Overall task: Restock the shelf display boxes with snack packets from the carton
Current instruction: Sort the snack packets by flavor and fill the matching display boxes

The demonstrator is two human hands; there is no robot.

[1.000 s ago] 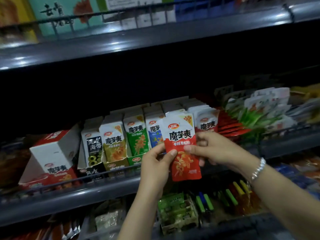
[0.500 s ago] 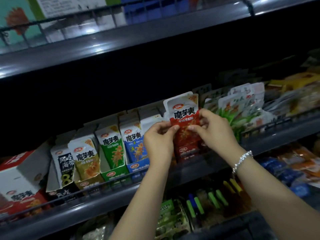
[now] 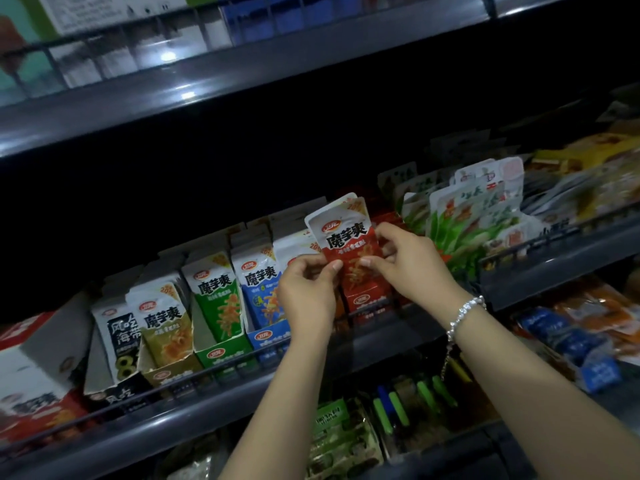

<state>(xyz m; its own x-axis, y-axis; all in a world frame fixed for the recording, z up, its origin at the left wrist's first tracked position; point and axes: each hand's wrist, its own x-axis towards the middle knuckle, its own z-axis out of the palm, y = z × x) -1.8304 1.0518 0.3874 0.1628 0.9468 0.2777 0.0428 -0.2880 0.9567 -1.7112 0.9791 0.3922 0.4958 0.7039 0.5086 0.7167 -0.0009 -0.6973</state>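
Note:
A red and white snack packet [image 3: 346, 237] stands upright in the red display box [image 3: 367, 297] on the middle shelf, its top sticking out above the box. My left hand [image 3: 306, 289] pinches the packet's left edge. My right hand [image 3: 412, 259], with a bead bracelet at the wrist, pinches its right edge. To the left stand a blue display box [image 3: 266, 337], a green display box [image 3: 221, 353], a yellow-brown display box [image 3: 162, 374] and a black display box [image 3: 110, 393], each with packets in it.
A closed red and white box [image 3: 31, 382] sits at the far left of the shelf. Green and white pouches [image 3: 467, 216] fill the section to the right. A wire rail [image 3: 242, 362] runs along the shelf front. Other goods lie on the shelves above and below.
Both hands carried the red packet up from in front of the shelf rail and lowered its bottom end into the red display box. The view shifted right.

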